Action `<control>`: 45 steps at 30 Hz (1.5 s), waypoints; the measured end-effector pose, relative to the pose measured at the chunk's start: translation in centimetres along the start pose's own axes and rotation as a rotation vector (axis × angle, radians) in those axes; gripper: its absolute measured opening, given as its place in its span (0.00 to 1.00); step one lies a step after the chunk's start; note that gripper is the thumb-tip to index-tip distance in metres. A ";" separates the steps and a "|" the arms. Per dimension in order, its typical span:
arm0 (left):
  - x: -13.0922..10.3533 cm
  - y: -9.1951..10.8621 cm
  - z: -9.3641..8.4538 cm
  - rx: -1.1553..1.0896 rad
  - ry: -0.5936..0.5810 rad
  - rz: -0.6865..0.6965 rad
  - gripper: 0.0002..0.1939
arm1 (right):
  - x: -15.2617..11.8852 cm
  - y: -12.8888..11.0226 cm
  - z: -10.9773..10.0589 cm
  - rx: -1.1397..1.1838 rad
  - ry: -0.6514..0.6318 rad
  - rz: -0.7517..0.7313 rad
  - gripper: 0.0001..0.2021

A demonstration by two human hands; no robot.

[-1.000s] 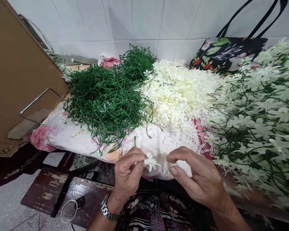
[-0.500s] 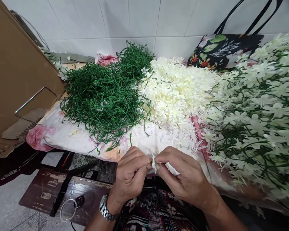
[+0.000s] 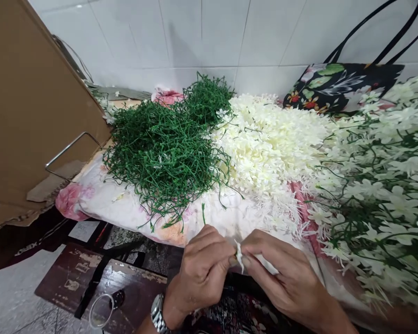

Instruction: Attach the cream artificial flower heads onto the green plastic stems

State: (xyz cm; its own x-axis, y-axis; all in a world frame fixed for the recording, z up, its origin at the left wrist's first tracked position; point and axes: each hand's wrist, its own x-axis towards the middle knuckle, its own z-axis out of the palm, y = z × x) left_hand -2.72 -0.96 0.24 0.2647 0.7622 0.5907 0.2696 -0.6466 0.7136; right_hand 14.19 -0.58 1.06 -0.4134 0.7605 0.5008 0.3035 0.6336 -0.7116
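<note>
My left hand (image 3: pixel 205 271) is closed in a pinch on a green artificial stem (image 3: pixel 203 213), whose far end pokes up above my knuckles. Between the fingertips of both hands is a small white artificial flower (image 3: pixel 239 258), seen edge-on. My right hand (image 3: pixel 285 273) pinches this flower from the other side. The exact join of stem and petals is hidden by my fingers. Beyond my left hand lies a heap of green stems (image 3: pixel 163 153). A pile of loose cream-white petals (image 3: pixel 268 144) spreads beyond my right hand.
Many white flowers on green stems (image 3: pixel 390 199) fill the right side. A floral bag (image 3: pixel 341 90) leans against the tiled wall (image 3: pixel 202 37). At left stand a cardboard box (image 3: pixel 45 102) and, lower, a worn brown board (image 3: pixel 135 283) with a clear plastic ring (image 3: pixel 101 311).
The camera view has shifted, so the whole scene sits farther right and lower. Both hands keep their pinch at the white flower, with little change in their pose.
</note>
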 end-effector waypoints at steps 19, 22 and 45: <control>-1.2 2.3 -0.9 -0.345 -0.008 -0.107 0.13 | 0.5 0.4 0.2 0.016 0.284 0.312 0.05; -0.7 1.5 0.3 -0.289 0.140 -0.413 0.17 | 0.5 0.0 0.0 -0.132 0.282 0.140 0.05; 1.9 -0.1 2.5 -0.144 -0.159 -0.665 0.05 | -2.7 1.7 -2.5 -0.680 -0.054 0.150 0.10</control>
State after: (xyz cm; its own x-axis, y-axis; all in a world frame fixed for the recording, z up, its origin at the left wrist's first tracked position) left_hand 0.10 0.51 0.32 0.2211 0.9743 -0.0433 0.2987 -0.0254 0.9540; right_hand 18.00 -1.21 -0.32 -0.3617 0.8498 0.3834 0.8234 0.4840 -0.2962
